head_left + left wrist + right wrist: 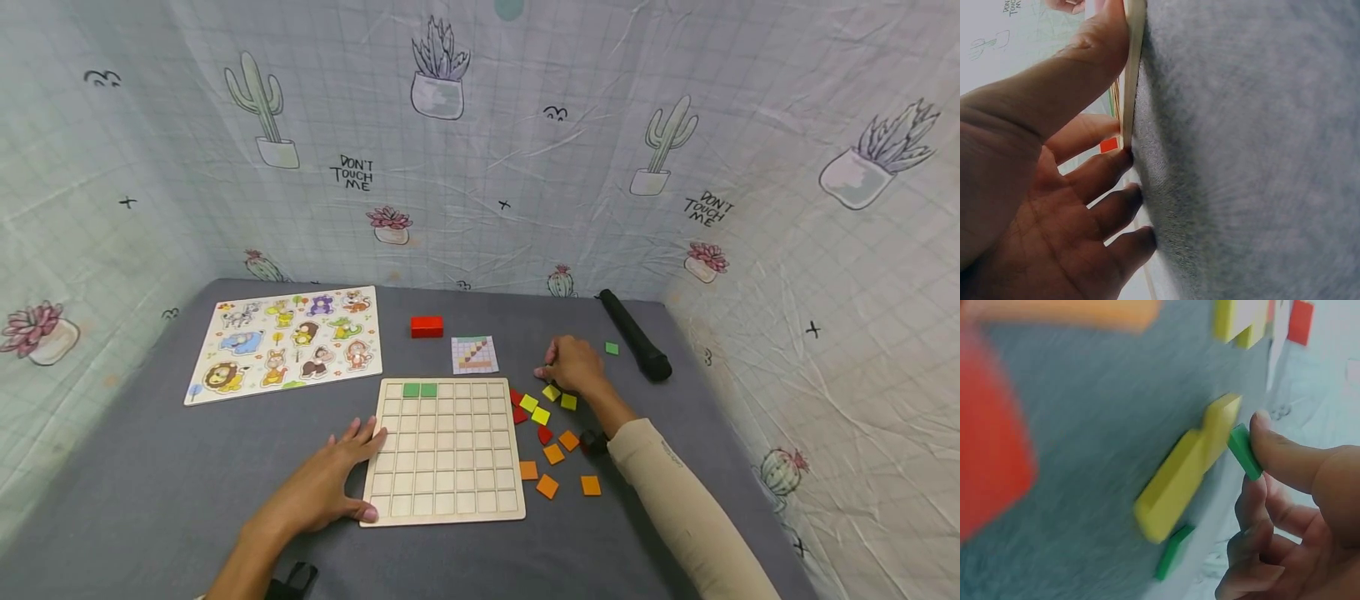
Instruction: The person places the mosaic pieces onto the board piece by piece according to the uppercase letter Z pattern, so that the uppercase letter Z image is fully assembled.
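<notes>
My left hand [330,475] rests with spread fingers along the left edge of a wooden grid board [442,450], thumb on the near left corner. Two green square tiles [419,390] sit side by side in the top row of the board. In the right wrist view, my right hand [1297,500] pinches another green tile [1245,452] between thumb and fingertips. From the head view, that right hand [576,364] is just beyond the yellow tiles [540,415], to the right of the board. A loose green tile [612,348] lies on the cloth farther right.
Orange tiles [547,486] and red tiles [544,435] are scattered right of the board. Behind it lie a small pattern card [474,355] and a red block [427,327]. An animal puzzle board [288,342] is at the back left, a black microphone [636,337] at the right.
</notes>
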Demonstrator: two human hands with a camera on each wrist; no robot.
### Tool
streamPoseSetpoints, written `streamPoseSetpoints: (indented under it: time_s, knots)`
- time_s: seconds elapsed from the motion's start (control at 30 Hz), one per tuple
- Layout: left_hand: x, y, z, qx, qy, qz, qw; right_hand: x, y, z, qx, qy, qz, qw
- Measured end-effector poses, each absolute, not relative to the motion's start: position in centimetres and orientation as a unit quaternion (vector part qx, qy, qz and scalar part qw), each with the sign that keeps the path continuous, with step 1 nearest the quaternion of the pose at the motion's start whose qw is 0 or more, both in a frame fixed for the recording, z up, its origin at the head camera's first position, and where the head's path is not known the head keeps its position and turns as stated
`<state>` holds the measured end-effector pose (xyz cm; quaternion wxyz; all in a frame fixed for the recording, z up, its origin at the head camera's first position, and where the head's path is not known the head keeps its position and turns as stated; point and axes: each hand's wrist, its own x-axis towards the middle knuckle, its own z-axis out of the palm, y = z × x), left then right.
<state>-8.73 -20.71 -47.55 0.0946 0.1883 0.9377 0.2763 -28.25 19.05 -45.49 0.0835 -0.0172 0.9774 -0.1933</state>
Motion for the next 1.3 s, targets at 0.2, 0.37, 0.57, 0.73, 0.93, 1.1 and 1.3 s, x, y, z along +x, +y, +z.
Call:
streamPoseSetpoints:
  time_s: [0.2,0.37,0.57,0.73,0.93,1.1,1.3]
  knots:
    - [-8.8,-20.7,-47.5,0.182,0.938,0.275,0.105,-27.2,17.2,-44.6,-0.073,0.962,-0.247,0.089]
    - [-8.8,-20.5,-47.4,0.177,0.938,0.275,0.115,-26.6,14.8,-44.6,-0.122,0.949,-0.28,0.078]
    - [-8.9,-20.6,-47.5,0.179,0.938,0.276,0.109,-26.2,11.6,-44.7,-0.148,0.93,-0.319,0.107]
    - [-8.9,-20.6,-47.6,0.181,0.938,0.277,0.105,-26.2,9.0,-44.9,-0.165,0.925,-0.323,0.115]
    - [-8.9,-20.5,-47.6,0.177,0.938,0.277,0.111,-26.1,6.8,-45.5,-0.186,0.932,-0.287,0.115]
    - [-9.0,-20.5,-47.5,0.175,0.938,0.277,0.113,-25.9,5.8,-45.7,-0.177,0.939,-0.272,0.115]
    - [-9.0,-20.5,-47.6,0.178,0.938,0.277,0.108,-25.7,5.3,-45.9,-0.171,0.939,-0.27,0.125]
